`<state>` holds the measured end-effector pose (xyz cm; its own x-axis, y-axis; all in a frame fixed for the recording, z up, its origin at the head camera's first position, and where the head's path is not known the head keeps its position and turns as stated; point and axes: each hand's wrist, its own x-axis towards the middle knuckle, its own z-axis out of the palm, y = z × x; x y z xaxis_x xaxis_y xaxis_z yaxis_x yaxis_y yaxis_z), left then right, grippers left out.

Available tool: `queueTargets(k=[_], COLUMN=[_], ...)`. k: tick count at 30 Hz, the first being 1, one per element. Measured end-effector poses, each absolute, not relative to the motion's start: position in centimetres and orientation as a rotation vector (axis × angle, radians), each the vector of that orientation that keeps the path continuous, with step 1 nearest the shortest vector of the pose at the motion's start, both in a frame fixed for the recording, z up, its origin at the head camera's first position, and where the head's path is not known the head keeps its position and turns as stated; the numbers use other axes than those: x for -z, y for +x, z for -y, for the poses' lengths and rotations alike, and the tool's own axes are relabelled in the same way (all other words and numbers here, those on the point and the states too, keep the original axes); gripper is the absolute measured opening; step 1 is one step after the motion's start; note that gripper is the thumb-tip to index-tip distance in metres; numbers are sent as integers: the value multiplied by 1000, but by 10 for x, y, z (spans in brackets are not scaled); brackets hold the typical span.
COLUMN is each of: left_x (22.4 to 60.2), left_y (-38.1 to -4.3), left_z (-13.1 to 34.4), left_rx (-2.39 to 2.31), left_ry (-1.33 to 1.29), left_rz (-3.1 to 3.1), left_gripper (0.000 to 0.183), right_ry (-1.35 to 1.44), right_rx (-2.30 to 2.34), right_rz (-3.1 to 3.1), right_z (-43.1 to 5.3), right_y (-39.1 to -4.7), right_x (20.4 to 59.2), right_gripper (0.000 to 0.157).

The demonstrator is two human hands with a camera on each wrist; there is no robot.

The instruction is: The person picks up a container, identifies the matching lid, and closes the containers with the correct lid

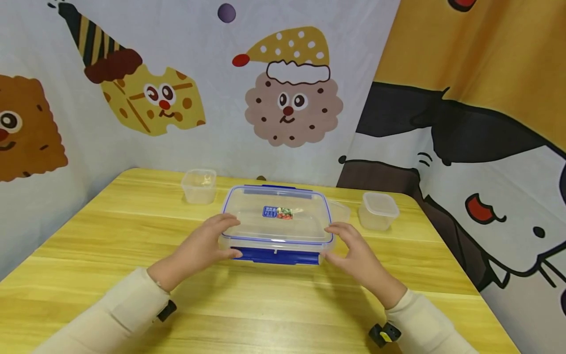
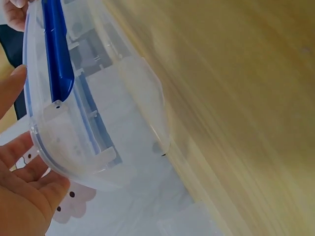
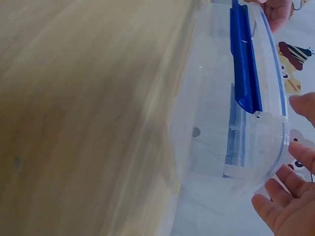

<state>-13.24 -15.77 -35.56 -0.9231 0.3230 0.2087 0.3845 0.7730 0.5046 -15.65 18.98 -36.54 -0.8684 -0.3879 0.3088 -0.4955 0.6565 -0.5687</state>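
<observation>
Between both hands is a clear plastic food container (image 1: 276, 226) with a blue-rimmed lid and a label on top. A blue latch (image 1: 275, 255) runs along its near long side. My left hand (image 1: 199, 248) grips the container's left end, thumb near the front corner and fingers by the lid's edge. At the right end, my right hand (image 1: 360, 255) grips it likewise. The wrist views show fingertips (image 2: 54, 189) around one rounded corner and fingers (image 3: 283, 189) at the other. Whether its base touches the table cannot be told.
On the wooden table (image 1: 265, 305), a small clear tub (image 1: 199, 188) stands at the back left. A similar tub (image 1: 378, 211) is at the right. Another clear piece (image 1: 339, 211) is partly hidden behind the container. A cartoon-printed cloth (image 1: 212, 147) hangs behind the table.
</observation>
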Motion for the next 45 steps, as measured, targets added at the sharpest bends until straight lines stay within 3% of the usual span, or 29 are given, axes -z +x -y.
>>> queueTargets(k=[19,45], left_x=[372,377], left_y=[-131,-129], left_z=[160,162], left_rx=[574,379], left_ry=[-788,-851], left_rz=[2696,2618], left_gripper=[72,72], right_ry=[828,816], right_rx=[-641,-527], right_rz=[2729,2595], right_z=[-187,-180], right_y=[-152,-151], right_x=[374,387], right_gripper=[75,75])
